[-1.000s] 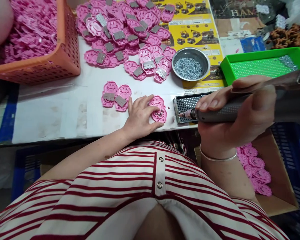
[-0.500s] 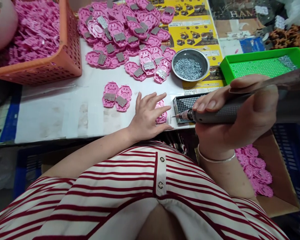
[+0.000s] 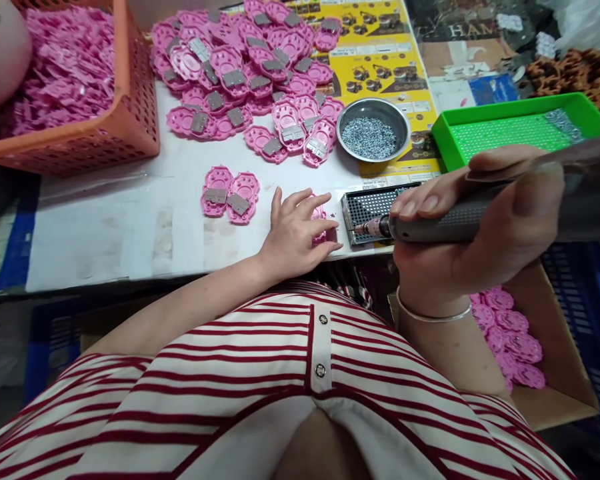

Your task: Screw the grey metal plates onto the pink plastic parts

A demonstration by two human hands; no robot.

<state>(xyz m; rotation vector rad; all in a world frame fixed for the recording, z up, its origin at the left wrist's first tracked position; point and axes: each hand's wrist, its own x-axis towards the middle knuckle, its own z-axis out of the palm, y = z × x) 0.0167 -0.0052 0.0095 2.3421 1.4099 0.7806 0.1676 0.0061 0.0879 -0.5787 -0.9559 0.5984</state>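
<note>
Pink casing (image 3: pixel 319 212) under the left hand (image 3: pixel 294 233), grey driver (image 3: pixel 445 219) in the right hand (image 3: pixel 443 270), green tray (image 3: pixel 445 148) beyond it, red-and-white striped shirt (image 3: pixel 230 387) below.

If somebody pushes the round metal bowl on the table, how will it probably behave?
The metal bowl would probably keep its shape, since its wall looks like shiny metal. It may feel heavy for its size, because many small silvery pieces cover its bottom. Tilted, it could spill, having no lid.

Tray (image 3: pixel 367 205) before bowl (image 3: pixel 403 130), near screwdriver (image 3: pixel 443 223)
</note>
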